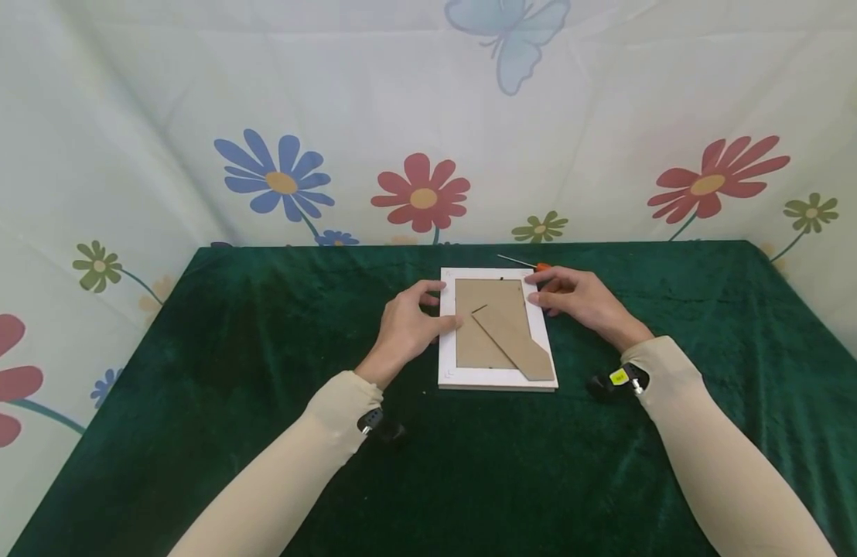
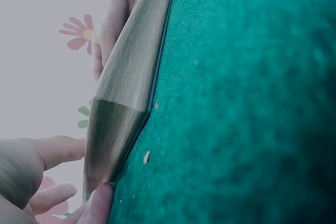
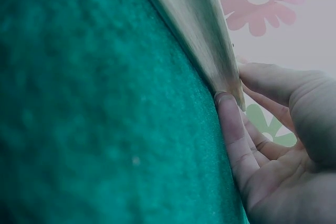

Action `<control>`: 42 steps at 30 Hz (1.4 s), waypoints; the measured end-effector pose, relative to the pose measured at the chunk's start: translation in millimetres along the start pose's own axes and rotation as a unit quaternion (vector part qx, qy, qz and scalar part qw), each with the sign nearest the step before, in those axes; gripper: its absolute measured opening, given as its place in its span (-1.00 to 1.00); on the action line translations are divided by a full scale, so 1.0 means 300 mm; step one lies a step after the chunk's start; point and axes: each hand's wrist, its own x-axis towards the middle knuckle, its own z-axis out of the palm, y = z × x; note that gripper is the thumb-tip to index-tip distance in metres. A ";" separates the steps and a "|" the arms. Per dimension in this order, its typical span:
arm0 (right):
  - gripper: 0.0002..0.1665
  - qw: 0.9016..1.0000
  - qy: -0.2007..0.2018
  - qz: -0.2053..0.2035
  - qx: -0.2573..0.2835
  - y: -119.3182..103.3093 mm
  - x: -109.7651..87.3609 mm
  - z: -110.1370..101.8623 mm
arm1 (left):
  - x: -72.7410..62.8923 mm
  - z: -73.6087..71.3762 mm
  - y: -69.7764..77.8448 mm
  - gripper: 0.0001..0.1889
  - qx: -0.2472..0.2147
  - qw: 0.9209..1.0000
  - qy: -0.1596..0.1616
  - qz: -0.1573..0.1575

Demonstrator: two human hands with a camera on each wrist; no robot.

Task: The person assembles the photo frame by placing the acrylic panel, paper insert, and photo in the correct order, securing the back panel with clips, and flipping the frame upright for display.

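A picture frame (image 1: 447,333) lies face down on the green cloth, its brown backing board (image 1: 480,340) and slanted stand leg (image 1: 519,344) on top. Its wood-grain side (image 2: 131,56) shows in the left wrist view. My left hand (image 1: 408,325) grips the left edge, thumb over the top and a fingertip low against the side. At the upper right corner my right hand (image 1: 585,298) pinches the edge. In the right wrist view its thumb (image 3: 268,80) rests on the upper face, and a fingertip (image 3: 227,109) sits at the bottom of the side.
Just behind the frame lies a screwdriver (image 1: 517,261) with an orange handle, partly hidden by the right hand. Green velvet cloth (image 1: 261,333) covers the table, with small light crumbs on it. A flower-printed curtain (image 1: 582,139) hangs along the back.
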 end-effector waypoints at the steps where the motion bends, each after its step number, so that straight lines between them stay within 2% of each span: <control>1: -0.35 1.000 0.000 0.000 0.000 0.000 -0.001 0.001 | 0.000 0.000 -0.001 -0.31 0.006 1.000 -0.002 0.003; 6: -0.39 1.000 0.001 -0.003 -0.002 -0.004 -0.006 0.006 | 0.004 0.002 -0.006 -0.35 0.027 0.999 -0.002 0.018; 19: -0.42 1.000 -0.013 -0.021 -0.005 -0.021 -0.016 0.030 | 0.005 -0.023 -0.022 -0.34 0.031 0.999 0.001 0.019; 30: -0.42 1.000 -0.021 -0.022 -0.003 -0.019 -0.012 0.031 | 0.022 -0.042 -0.043 -0.35 0.038 0.997 -0.051 0.034; 36: -0.41 0.999 -0.024 -0.021 -0.007 -0.024 -0.010 0.025 | 0.030 -0.045 -0.057 -0.34 0.024 0.997 -0.066 0.042; 42: -0.44 0.999 -0.025 -0.030 -0.018 -0.033 -0.002 0.013 | 0.032 -0.052 -0.065 -0.33 0.024 0.996 -0.075 0.033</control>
